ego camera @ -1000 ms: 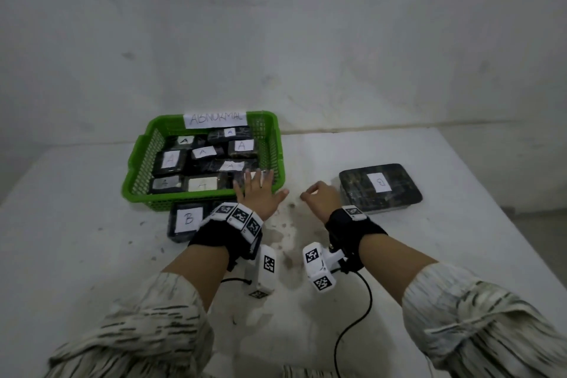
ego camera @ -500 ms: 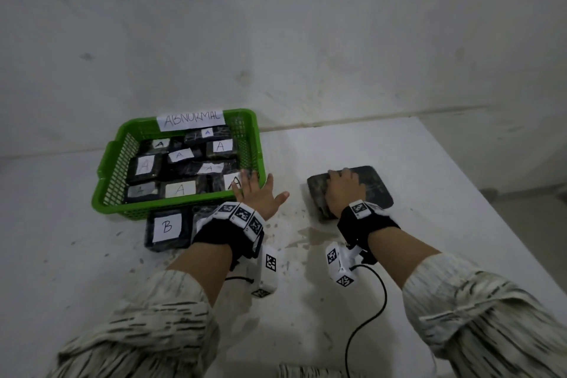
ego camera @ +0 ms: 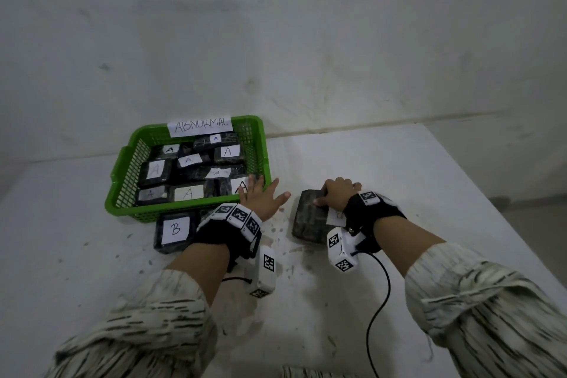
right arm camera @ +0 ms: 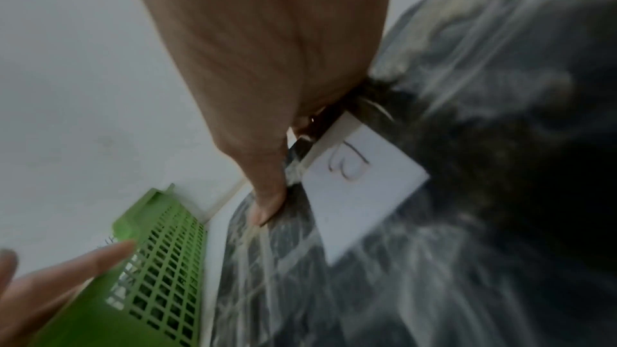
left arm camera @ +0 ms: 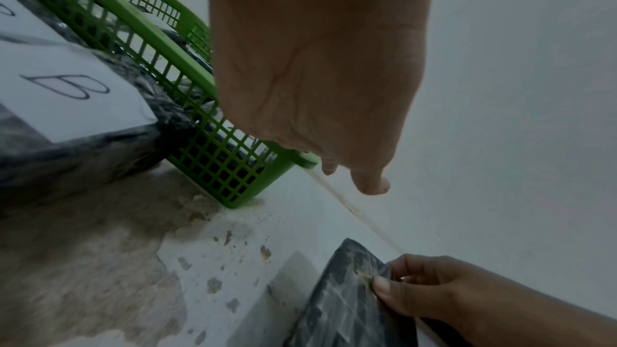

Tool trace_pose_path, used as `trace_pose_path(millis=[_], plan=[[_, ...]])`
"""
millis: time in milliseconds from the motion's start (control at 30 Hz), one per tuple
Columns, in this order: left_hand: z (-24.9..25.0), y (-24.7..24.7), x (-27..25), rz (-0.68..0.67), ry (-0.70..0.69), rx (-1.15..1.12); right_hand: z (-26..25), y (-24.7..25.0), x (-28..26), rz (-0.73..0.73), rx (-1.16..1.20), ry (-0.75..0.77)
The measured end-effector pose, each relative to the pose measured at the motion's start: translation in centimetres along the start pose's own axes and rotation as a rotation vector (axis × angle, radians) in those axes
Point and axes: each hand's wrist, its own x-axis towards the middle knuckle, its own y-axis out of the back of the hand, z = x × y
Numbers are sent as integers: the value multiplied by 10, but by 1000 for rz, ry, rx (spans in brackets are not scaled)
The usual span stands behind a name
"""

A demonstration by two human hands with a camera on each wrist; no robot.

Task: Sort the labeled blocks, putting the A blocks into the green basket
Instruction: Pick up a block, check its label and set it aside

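The green basket [ego camera: 129, 193] sits on the white table [ego camera: 399, 181], close to the wall. It is full of dark blocks with the letter A [ego camera: 188, 193] on white paper. A paper sign [ego camera: 201, 126] is stuck on the basket's far side.

The left hand [ego camera: 260, 196] lies flat with its fingers spread out over the basket's near right corner. It holds nothing.

Just in front of the basket lies a dark block marked B [ego camera: 175, 228], touching the basket's wall.

To the right of the basket is another dark block [ego camera: 310, 218]. The right hand [ego camera: 336, 196] grips this block, with its fingers curled over the far edge and its thumb on top. The right wrist view shows a B on this block's white label [right arm camera: 360, 184].
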Motion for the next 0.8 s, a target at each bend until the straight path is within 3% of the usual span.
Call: trace_pose_path(millis=[200, 400, 600, 800], plan=[[-2, 12, -1, 19, -37, -193, 2, 7, -9, -40, 616, 146], [-1, 20, -6, 239, -115, -654, -12, 7, -12, 10, 1320, 134], [2, 36, -16, 295, -220, -920, -42, 15, -24, -114, 1486, 292], [-8, 41, -18, 288, -208, -1113, -60, 14, -27, 99, 1420, 286]])
